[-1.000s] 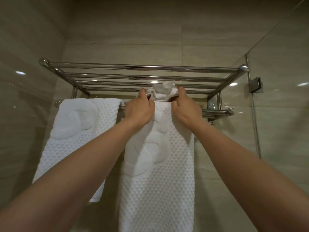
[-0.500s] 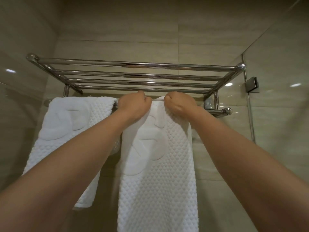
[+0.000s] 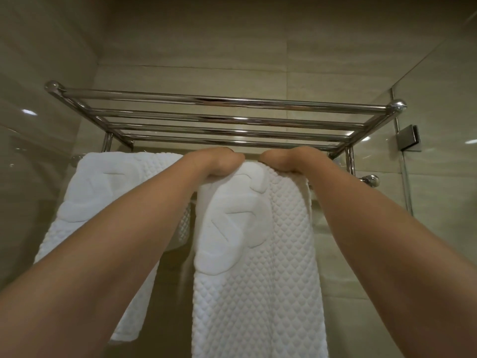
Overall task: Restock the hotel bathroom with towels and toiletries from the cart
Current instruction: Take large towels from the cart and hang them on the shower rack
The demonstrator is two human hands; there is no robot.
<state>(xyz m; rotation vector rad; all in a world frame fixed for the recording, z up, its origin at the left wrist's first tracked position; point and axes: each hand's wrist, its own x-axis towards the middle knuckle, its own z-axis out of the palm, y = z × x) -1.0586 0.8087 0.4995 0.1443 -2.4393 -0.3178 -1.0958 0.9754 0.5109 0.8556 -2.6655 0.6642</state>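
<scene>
A white textured towel [image 3: 255, 254] hangs in the middle over the lower bar of a chrome towel rack [image 3: 222, 102]. My left hand [image 3: 219, 164] and my right hand [image 3: 281, 161] lie side by side on its top fold, fingers curled over and behind the fold at the bar. The fingertips are hidden behind the towel. A second white towel [image 3: 103, 197] of the same pattern hangs over the bar to the left, partly behind my left forearm.
Beige tiled walls close in at the back and left. A glass panel with a metal clamp [image 3: 409, 136] stands at the right. The bar's right end knob [image 3: 371, 180] sticks out past the towel. The rack's upper shelf bars carry nothing.
The bunched top end of the towel has gone over the bar and out of sight. Both hands have dropped onto the fold and curled over it.
</scene>
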